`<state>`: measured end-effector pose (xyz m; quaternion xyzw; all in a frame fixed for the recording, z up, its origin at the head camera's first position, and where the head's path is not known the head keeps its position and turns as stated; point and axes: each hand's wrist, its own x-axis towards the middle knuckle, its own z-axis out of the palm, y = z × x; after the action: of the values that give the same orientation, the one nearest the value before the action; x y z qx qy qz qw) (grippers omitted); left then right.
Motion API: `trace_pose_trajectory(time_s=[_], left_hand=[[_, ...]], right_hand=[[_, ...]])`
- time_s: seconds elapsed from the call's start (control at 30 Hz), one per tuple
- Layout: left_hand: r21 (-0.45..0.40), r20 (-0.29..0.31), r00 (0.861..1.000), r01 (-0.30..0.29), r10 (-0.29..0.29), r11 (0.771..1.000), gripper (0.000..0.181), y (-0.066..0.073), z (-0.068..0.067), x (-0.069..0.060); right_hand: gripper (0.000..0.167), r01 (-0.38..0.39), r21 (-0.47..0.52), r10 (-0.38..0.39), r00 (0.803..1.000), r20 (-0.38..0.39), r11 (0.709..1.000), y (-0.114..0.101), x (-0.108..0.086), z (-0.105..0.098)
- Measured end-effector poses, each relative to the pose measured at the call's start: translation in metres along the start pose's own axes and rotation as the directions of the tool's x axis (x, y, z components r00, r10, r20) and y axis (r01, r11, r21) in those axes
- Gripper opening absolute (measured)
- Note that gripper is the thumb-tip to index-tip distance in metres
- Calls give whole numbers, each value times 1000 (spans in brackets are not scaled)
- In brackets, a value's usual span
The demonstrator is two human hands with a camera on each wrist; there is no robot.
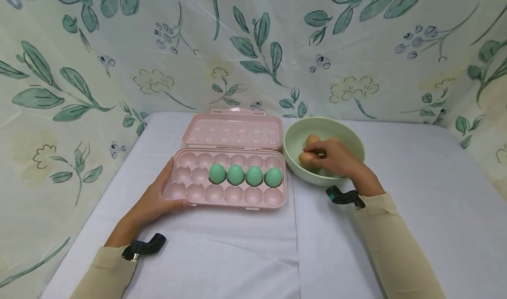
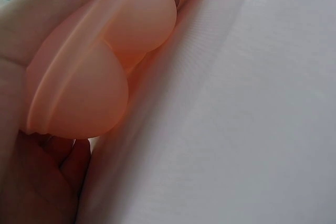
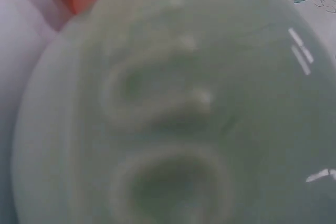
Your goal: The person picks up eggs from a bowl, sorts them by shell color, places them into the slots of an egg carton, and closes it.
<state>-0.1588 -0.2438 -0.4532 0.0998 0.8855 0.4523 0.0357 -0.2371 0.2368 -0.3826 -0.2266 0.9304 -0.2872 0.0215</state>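
Picking from the green bowl (image 1: 350, 136) looks like the step in hand, and a light touch should serve it best. The right hand (image 1: 333, 156) has its fingers curled round a brown egg (image 1: 307, 159) inside that bowl, near the far edge of the surface (image 1: 237, 263); how firm the grip is, I cannot tell. Another brown egg (image 1: 313, 139) lies just beyond, so a straight lift — clear of its neighbour and the rim — would be safest. The left hand (image 1: 157, 198) grips the pink egg carton (image 1: 223, 194) at its near left corner, which should be enough to steady it. Four green eggs (image 1: 236, 175) sit in the middle row's right-hand cups — a low sideways sweep could knock them.
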Motion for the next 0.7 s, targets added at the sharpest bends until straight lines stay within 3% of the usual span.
trace_pose_trajectory(time_s=[0.27, 0.7], left_hand=[[-3, -10, 1000, -11, 11, 1000, 126, 0, 0, 1], [-2, -7, 1000, -3, 3, 1000, 125, -1, 0, 0]], right_hand=[[30, 42, 94, -38, 999, -39, 995, -6, -1, -2], [28, 69, 153, -59, 996, -67, 986, -16, -2, -4]])
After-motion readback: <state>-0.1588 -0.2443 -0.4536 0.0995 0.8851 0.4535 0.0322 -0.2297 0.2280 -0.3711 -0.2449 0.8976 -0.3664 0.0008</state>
